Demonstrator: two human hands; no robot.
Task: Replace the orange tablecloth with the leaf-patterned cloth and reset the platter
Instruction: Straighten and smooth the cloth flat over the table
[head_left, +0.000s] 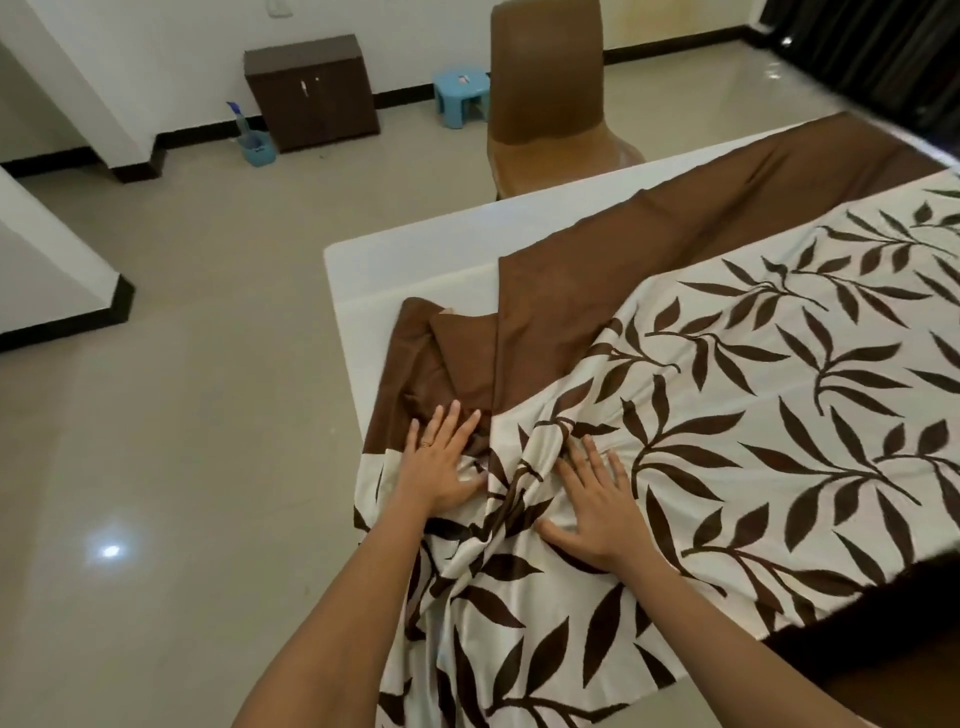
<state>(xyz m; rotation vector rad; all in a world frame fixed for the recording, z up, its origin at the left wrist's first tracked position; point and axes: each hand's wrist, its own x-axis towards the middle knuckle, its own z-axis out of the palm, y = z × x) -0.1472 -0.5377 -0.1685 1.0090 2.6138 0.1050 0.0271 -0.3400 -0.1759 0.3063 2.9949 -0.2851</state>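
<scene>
A person's two bare hands press flat on a leaf-patterned cloth (753, 415) spread over a white table (415, 244), seen from above. The left hand (441, 462) lies near the table's left edge, fingers spread and released, where the cream leaf print meets the cloth's brown border (649, 249). The right hand (597, 509) lies just beside it, also open-palmed, grasping nothing. Between them the fabric bunches into a raised ridge, so the hands are probably placed to smooth it outward toward the edge. At the near left corner the cloth hangs over, still rumpled; along the far edge bare tabletop shows. No orange tablecloth or platter is visible. A brown chair (545, 93) stands at the far edge.
</scene>
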